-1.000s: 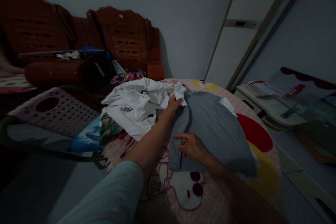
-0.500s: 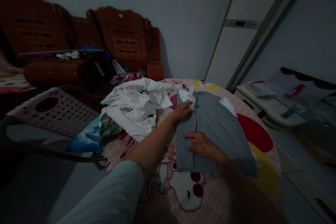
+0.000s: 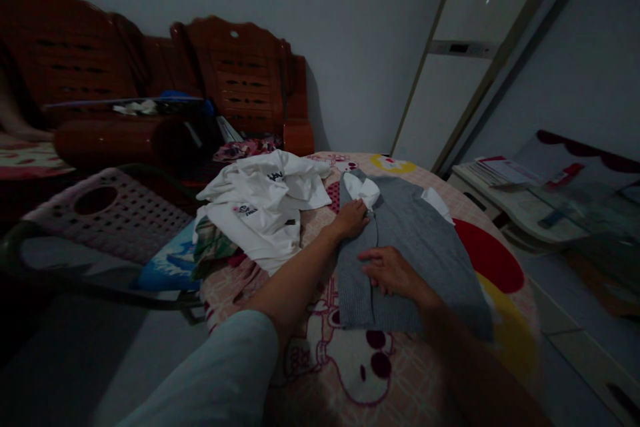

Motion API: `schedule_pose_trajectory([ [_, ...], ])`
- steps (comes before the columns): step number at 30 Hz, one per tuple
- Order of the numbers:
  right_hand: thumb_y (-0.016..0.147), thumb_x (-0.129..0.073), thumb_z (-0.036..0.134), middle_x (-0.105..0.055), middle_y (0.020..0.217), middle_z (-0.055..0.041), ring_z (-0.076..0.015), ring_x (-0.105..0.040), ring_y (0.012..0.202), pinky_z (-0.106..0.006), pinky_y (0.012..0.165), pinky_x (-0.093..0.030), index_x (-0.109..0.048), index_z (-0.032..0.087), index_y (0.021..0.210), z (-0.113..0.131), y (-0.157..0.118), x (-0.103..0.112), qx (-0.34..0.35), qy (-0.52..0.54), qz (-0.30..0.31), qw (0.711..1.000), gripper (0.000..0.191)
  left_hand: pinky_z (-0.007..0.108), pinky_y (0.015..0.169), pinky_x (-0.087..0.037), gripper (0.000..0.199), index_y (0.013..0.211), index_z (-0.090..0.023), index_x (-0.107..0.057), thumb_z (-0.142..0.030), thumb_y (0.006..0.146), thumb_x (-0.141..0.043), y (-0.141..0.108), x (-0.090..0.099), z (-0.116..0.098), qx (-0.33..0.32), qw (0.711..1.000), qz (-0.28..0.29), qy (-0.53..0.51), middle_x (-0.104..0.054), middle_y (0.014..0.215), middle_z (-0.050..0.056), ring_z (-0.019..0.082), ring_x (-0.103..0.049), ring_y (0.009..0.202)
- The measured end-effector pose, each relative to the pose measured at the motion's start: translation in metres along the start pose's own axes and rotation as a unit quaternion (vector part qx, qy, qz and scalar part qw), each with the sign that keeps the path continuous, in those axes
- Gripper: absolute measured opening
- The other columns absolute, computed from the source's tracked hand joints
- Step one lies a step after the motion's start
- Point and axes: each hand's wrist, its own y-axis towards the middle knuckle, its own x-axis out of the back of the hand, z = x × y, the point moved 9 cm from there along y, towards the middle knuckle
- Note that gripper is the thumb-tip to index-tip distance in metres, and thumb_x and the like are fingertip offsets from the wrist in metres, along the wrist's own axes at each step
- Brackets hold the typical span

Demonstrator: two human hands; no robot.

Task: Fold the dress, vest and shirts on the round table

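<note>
A grey knit sweater (image 3: pixel 420 240) lies spread on the round table, its ribbed hem towards me. One grey sleeve (image 3: pixel 355 280) is laid lengthwise along its left side. White cloth (image 3: pixel 364 191) bunches at the far left end of that sleeve, and more white shows at the far right corner. My left hand (image 3: pixel 351 219) rests on the sleeve just below the bunched white cloth, fingers lying over the fabric. Nearer to me, my right hand (image 3: pixel 393 272) is over the sleeve's inner edge with its index finger stretched out and the other fingers loosely bent.
White printed shirts (image 3: pixel 265 197) lie heaped on the table's left, over a green plaid cloth (image 3: pixel 213 247). The patterned tablecloth (image 3: pixel 415 373) covers the table. A woven chair (image 3: pixel 115 213) stands left, wooden seats (image 3: pixel 235 73) behind. Another person's arm (image 3: pixel 17 120) shows at far left.
My left hand has let the lifted white cloth drop and moved slightly nearer, onto the sleeve. My right hand has shifted a little to the right. The view has shifted slightly.
</note>
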Motion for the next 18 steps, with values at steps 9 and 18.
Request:
schedule_pose_trajectory([
  [9,0.079,-0.060,0.031,-0.072,0.074,-0.0064,-0.0166,-0.067,0.061,-0.026,0.055,-0.054,-0.072,0.011,0.106,0.024,0.058,0.098,0.086,-0.024,-0.251,0.964,0.036,0.052,0.116,-0.027,0.055,0.149,-0.013,-0.037,-0.037,0.100,-0.037,-0.005,-0.008,-0.001,0.004,0.996,0.066,0.059,-0.034,0.158,0.020,0.033,-0.033,0.145],
  [18,0.078,-0.058,0.022,-0.076,0.094,-0.0129,-0.0221,-0.070,0.088,-0.030,0.075,-0.055,-0.074,0.009,0.103,0.020,0.159,0.154,0.072,-0.177,-0.360,0.913,0.033,0.051,0.116,-0.027,0.056,0.152,-0.017,-0.035,-0.040,0.100,-0.035,-0.006,-0.009,-0.004,-0.002,0.995,0.063,0.079,-0.033,0.159,0.017,0.032,-0.031,0.146],
])
